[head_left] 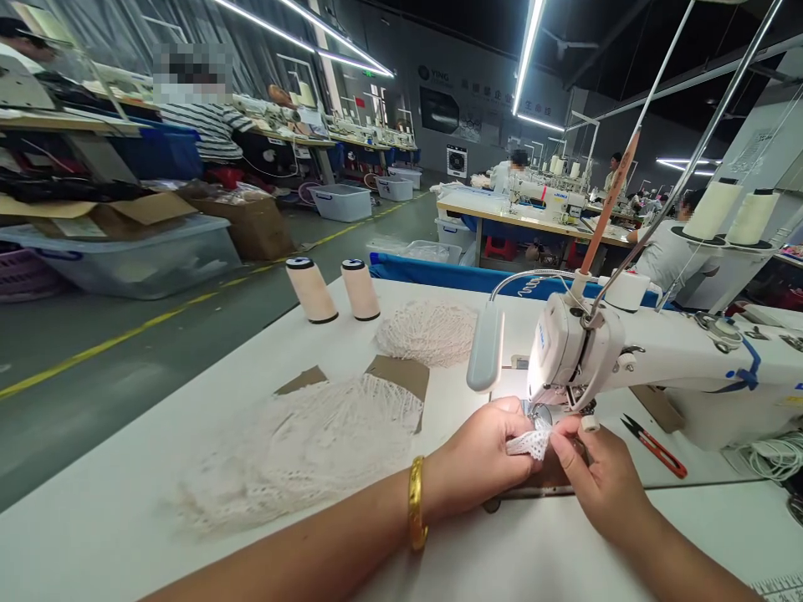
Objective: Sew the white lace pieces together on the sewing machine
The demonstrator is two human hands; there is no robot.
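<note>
My left hand (483, 456) and my right hand (599, 477) both pinch a small piece of white lace (530, 441) just in front of the needle area of a white sewing machine (658, 368). The lace sits between the fingertips of both hands, close to the presser foot (568, 408). A gold bangle (415, 503) circles my left wrist. The machine's lamp (486, 347) shines down on the spot.
A heap of white lace pieces (301, 447) lies at my left on brown card, a second heap (430, 330) farther back. Two thread cones (332, 288) stand at the table's far edge. Red-handled snips (656, 445) lie right of the machine. Other people sew at distant tables.
</note>
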